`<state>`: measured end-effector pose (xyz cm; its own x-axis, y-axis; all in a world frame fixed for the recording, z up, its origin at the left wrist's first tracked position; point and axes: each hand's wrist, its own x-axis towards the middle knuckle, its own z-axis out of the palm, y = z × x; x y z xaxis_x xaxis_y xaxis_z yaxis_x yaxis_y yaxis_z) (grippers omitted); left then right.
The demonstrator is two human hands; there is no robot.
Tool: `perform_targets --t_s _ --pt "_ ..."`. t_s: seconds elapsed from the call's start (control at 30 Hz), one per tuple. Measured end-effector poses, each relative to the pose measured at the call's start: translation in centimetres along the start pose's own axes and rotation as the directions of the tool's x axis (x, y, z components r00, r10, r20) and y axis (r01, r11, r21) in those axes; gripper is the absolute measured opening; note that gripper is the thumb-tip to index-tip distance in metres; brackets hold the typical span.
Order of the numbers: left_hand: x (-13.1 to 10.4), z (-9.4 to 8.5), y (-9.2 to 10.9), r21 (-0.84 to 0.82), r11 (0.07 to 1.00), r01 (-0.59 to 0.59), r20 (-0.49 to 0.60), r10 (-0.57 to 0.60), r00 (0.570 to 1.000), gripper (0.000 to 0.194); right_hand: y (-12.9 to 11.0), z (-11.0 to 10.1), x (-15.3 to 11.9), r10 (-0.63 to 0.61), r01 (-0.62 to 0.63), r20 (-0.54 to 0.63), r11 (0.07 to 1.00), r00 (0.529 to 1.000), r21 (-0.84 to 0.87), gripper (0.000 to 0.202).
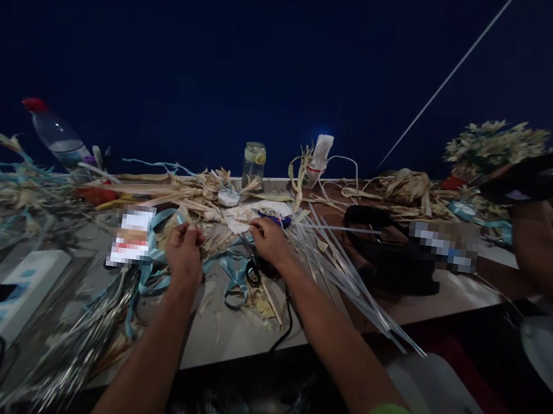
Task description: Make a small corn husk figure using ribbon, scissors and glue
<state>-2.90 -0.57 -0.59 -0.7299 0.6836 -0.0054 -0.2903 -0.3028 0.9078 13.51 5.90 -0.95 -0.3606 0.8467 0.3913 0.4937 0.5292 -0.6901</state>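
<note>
My left hand (184,249) hovers over the table with its fingers curled and pinched together. Whatever it may hold is too small to name. Its neighbours are a light blue ribbon (151,282) and a lit, blurred-out screen (130,237). My right hand (268,241) is closed in a pinch; what lies between the fingertips cannot be made out. Just behind it is a dark blue object (281,220) with a small red light. Black-handled scissors (252,272) lie below the right hand, near a looped blue ribbon (235,288) and dried husk scraps (259,304).
Long clear sticks (348,276) fan out on the right. A bundle of thin wires (94,332) and a power strip (27,290) lie left. Dried husks (177,191), a jar (254,164) and a tilted bottle (58,136) line the back. Another person's arm (538,249) reaches in at right.
</note>
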Motion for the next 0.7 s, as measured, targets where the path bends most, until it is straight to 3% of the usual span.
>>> perform_targets --t_s 0.27,0.43,0.6,0.7 --pt "0.1 -0.1 -0.5 -0.017 0.996 0.092 0.004 -0.092 0.996 0.028 -1.0 -0.2 0.5 0.059 -0.059 -0.018 0.997 0.998 0.04 0.02" --pt "-0.1 -0.1 -0.8 0.002 0.994 0.109 0.035 -0.109 0.993 0.027 -1.8 0.1 2.8 0.059 -0.056 0.067 0.998 0.996 -0.041 0.017" --pt "0.0 -0.3 -1.2 0.055 0.991 0.12 0.029 -0.122 0.992 0.027 -2.5 2.9 6.4 0.144 -0.095 0.18 0.961 0.973 -0.26 0.023" --pt "0.1 -0.4 -1.5 0.069 0.993 0.096 0.027 -0.098 0.995 0.028 -2.7 5.3 8.3 0.175 -0.109 0.201 0.947 0.964 -0.302 0.026"
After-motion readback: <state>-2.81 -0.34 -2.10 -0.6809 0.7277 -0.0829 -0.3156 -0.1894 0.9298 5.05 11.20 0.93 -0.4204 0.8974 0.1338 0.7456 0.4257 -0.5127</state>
